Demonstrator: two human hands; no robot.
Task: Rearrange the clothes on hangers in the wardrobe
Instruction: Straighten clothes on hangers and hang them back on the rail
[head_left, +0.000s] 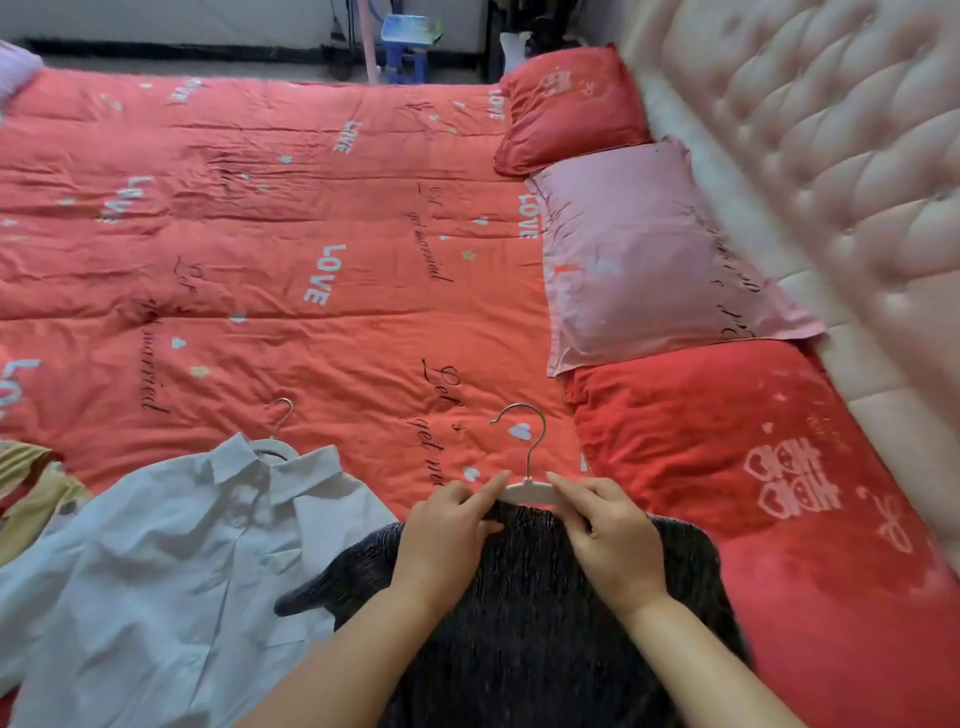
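- Left hand (447, 525): index finger laid straight along the left shoulder of the white plastic hanger with a metal hook (530, 491); the thumb and remaining fingers are curled and pinch the neckline of the dark ribbed knitted garment (545, 623).
- Right hand (608, 535): a mirrored pose, with the index finger on the hanger's right shoulder and the other fingers curled into the same neckline.
- Dark ribbed knitted garment: lies flat on the bed directly before the person, neck away from them, the hanger emerging from its neck opening.
- Stage, as judged: the garment appears to be being seated or straightened on its hanger. Just to its left lies a pale white collared shirt (171, 545), touching it and already on a second hanger, of which mainly the hook (280, 415) shows. Carrying both to the wardrobe seems still to be done; no wardrobe is in view.
- Surroundings: a red-orange printed quilt (260, 234) covers the bed; two red pillows (571, 104) (753, 467) flank a pink pillow (649, 260) along the tufted pale headboard (831, 130).
- Possible obstructions: a yellow fabric item (31, 483) at the left edge adjoins the shirt; the near red pillow touches the garment's right side.
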